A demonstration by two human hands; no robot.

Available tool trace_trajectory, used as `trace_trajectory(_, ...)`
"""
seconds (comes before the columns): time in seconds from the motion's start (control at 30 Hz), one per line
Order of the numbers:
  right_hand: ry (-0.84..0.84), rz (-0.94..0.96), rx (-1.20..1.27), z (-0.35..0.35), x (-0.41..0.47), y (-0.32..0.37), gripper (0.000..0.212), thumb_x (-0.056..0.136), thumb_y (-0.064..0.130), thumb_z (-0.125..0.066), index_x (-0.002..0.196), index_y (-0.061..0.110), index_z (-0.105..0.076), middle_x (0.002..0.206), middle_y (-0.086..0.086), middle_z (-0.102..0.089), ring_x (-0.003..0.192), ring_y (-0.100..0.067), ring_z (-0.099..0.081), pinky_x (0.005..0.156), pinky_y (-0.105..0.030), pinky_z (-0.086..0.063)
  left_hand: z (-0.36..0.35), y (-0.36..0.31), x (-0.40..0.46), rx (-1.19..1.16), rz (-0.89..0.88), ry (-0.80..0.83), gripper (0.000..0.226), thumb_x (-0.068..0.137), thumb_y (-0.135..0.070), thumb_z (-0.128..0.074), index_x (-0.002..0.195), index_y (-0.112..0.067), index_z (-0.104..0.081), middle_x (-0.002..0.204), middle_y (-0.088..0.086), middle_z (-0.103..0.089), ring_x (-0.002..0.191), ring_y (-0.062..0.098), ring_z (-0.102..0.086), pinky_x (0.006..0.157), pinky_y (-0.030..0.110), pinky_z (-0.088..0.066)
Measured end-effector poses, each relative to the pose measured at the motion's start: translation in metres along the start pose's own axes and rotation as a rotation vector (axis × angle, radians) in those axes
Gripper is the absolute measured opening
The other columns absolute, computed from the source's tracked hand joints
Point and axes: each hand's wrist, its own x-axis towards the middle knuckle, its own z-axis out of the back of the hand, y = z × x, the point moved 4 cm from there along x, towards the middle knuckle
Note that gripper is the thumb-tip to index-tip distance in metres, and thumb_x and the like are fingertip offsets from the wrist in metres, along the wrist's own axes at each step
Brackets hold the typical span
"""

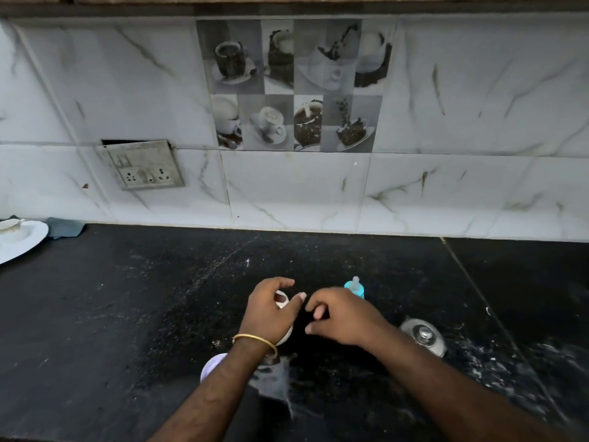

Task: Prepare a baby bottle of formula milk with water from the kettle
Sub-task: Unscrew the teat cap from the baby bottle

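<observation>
Forearms filled the bottom of the view, ours reaching out over the black stone table (127,314). Our left hand (271,311), with a gold bangle (255,341) at the wrist, curved over a white container (282,301), fingers bent around its top; we judged it was steadying or gripping the container, though the hand hid most of it and we could not tell how firmly. Our right hand (341,317) hovered just beside it, fingers loosely curled and pinching at nothing we could make out; whether it held something small was hidden.

Behind the right hand stood the baby bottle (354,287), upright, its blue collar and clear teat showing above the knuckles, kept close, we supposed, so it could be filled without reaching. A pale lavender lid or cup (212,365) peeked out under the left forearm. To the right lay the kettle (422,336), seen from above by its steel lid and knob, near enough for pouring.

Far left sat a white plate (22,240) with a grey cloth (63,226) behind it, and a wall socket (145,167) on the tiles.
</observation>
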Motion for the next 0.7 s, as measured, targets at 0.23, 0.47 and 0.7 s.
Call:
trace_trajectory(0.23,-0.320,-0.166,-0.213,0.067,0.027,-0.066,0.066,0.074,0.049,-0.079,0.129,0.025,-0.053,0.124,0.002,-0.059,0.114,-0.022,-0.058,0.086,-0.038,-0.051,-0.054,-0.001,-0.023,-0.016,0.156,0.087,0.023,0.078,-0.029,-0.081,0.097,-0.021,-0.072,0.087,-0.001,-0.072,0.068,0.011,-0.064,0.066,0.018,-0.052)
trace_trajectory(0.47,-0.073,-0.373,-0.184,0.033,0.056,-0.093,0.067,0.055,0.065,-0.082,0.102,0.021,-0.063,0.103,0.003,-0.067,0.092,-0.019,-0.066,0.077,-0.033,-0.055,-0.064,0.010,-0.022,0.022,0.179,0.206,0.025,0.080,-0.025,-0.081,0.101,-0.016,-0.071,0.093,-0.008,-0.068,0.061,0.002,-0.056,0.060,0.008,-0.046)
trace_trajectory(0.7,-0.099,-0.338,-0.115,0.034,0.068,-0.079,0.041,0.055,0.054,-0.081,0.064,0.022,-0.056,0.072,0.004,-0.060,0.068,-0.015,-0.060,0.055,-0.027,-0.041,-0.083,0.018,0.004,-0.033,0.174,0.398,0.053,0.072,-0.030,-0.085,0.119,-0.022,-0.061,0.110,-0.008,-0.061,0.092,0.006,-0.059,0.086,0.018,-0.050)
